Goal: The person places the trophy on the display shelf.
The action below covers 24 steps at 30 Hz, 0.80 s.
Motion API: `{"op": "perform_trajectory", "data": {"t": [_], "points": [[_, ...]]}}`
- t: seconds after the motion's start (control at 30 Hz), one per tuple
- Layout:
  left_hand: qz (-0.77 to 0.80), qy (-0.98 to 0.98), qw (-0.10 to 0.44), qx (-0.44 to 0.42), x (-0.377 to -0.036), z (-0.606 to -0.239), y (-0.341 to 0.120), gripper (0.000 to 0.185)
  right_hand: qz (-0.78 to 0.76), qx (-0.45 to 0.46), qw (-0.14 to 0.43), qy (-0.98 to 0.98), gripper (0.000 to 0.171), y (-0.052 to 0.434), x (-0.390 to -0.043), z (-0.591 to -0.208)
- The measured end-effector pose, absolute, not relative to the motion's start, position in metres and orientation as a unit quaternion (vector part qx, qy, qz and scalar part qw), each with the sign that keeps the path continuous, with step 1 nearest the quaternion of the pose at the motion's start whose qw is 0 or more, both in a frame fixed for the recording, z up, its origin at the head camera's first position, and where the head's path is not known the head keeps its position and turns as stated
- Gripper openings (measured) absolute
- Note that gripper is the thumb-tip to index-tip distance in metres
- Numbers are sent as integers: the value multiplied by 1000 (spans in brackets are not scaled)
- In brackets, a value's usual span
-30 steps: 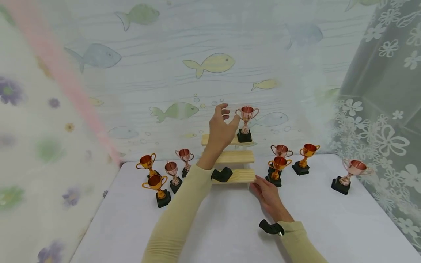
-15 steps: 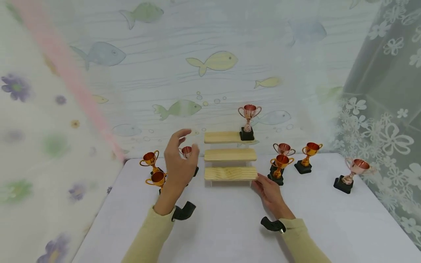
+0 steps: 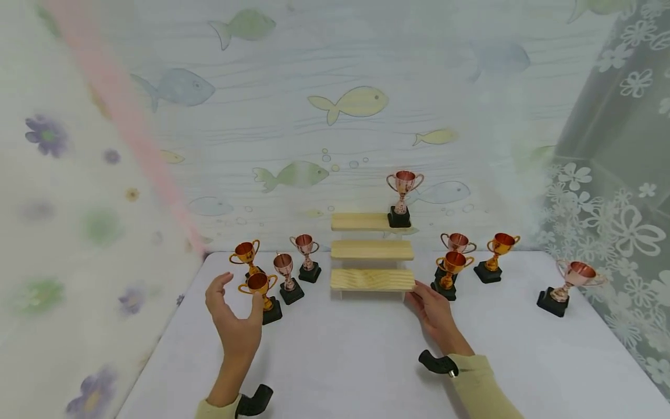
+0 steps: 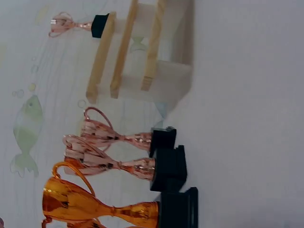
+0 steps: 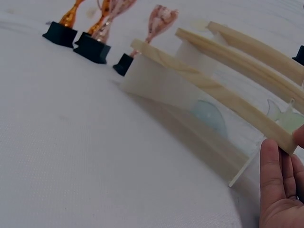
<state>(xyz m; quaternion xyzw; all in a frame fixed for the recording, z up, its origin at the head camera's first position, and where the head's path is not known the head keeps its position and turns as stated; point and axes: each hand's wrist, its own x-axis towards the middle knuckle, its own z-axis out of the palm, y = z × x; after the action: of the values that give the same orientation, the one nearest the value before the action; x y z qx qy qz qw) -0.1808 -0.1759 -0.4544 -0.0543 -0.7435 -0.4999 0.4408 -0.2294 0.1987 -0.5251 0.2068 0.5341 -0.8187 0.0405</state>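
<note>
A white table fills the lower half of the head view, and at its far middle stands a three-step wooden stand, pale pine boards rising toward the fish-patterned wall. On the top step's right end sits a rose-coloured trophy on a black base. Left of the stand is a cluster of four small cups; the nearest is a gold trophy, shiny orange-gold with two looped handles and a black square base, in the lower left-centre of the frame. More cups stand right of the stand.

The left-wrist view shows that gold trophy side-on, with two rose cups behind it, but no hand. The right-wrist view shows the stand's frosted white side panel, which the head view hides.

The left hand is spread loosely, thumb and fingers apart either side of the gold trophy, grasping nothing. The right hand lies with straight fingers against the lowest step's right end.
</note>
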Motion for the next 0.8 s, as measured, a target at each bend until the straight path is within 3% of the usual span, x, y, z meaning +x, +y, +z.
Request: {"op": "perform_trajectory", "data": {"t": [0.2,0.33,0.57,0.8], "points": [[-539,-772,337,-7,-181,-479,-180,78,-821,209,40,529,52,201,-228,-526],[-560,-774,296,12,-184,-486,-174,81,-822,211,44,527,52,202,-229,-525],[-604,-738,300,29,-180,-474,-162,73,-824,210,46,523,52,201,-229,-526],[-643,-694,324,2,-195,-492,-175,68,-824,210,48,524,52,201,-229,-527]]}}
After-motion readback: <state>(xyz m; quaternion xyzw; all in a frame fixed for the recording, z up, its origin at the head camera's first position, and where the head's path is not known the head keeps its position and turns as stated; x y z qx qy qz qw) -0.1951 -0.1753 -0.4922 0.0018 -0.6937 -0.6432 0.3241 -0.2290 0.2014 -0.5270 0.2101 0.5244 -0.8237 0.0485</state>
